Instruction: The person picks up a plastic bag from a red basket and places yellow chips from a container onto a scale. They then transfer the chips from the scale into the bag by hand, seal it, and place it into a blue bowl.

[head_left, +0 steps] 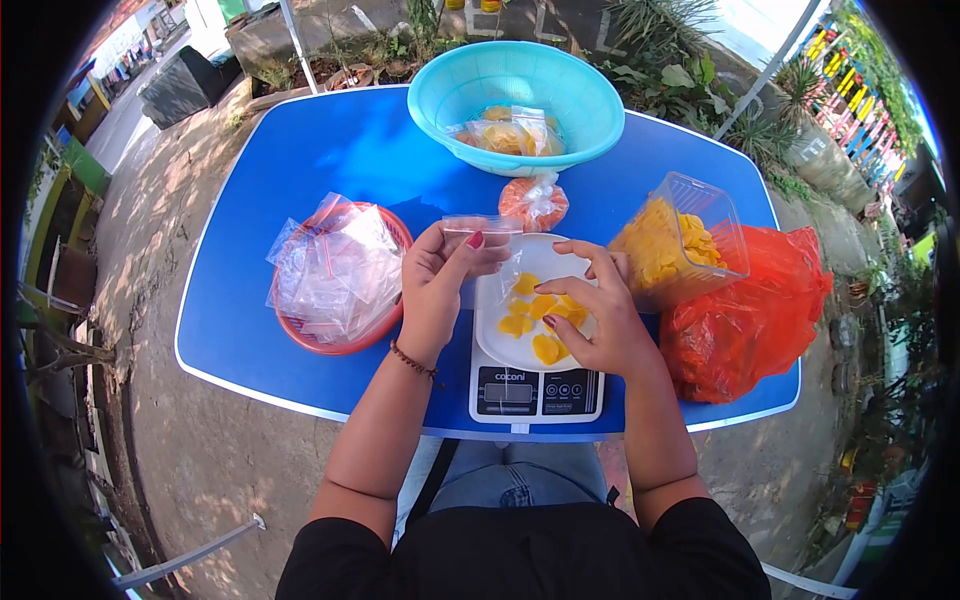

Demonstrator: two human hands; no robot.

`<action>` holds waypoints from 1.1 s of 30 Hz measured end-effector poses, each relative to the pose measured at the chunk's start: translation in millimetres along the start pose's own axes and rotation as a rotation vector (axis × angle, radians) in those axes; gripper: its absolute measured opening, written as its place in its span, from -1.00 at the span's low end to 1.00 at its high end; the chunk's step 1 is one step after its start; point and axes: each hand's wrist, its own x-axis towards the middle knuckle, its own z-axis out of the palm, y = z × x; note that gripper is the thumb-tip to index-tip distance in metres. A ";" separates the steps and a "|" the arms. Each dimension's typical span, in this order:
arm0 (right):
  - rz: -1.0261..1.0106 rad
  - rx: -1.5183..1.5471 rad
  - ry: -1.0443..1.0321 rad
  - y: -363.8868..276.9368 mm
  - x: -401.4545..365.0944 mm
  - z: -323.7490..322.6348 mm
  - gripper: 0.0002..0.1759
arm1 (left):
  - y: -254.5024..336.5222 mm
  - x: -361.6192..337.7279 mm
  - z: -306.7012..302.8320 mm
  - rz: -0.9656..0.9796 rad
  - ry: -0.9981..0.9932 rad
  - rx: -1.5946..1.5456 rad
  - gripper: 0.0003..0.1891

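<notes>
- Plastic zip bag (483,232): small, clear, looks empty, hanging just above the white plate on the scale (536,392).
- Left hand (438,285): fingers pinched on the bag's top edge.
- Right hand (603,322): curled over yellow chips (530,318) on the plate, fingertips touching them; cannot tell if it grips 1.

Bright daylight, dappled leaf shadows, sharp centre, fisheye-bent edges with black corners.
</notes>
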 end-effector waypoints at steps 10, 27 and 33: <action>-0.070 0.133 -0.290 4.6 -2.8 -7.1 -0.67 | 1.4 -0.5 1.5 -0.008 -0.001 0.010 -0.75; -0.028 0.487 0.451 14.8 -5.0 18.6 -0.88 | 1.9 -12.0 9.4 0.152 -0.157 0.250 -0.75; -0.043 0.646 0.560 13.5 -7.8 24.6 -0.84 | 5.1 -14.5 10.0 0.186 -0.294 0.484 -0.68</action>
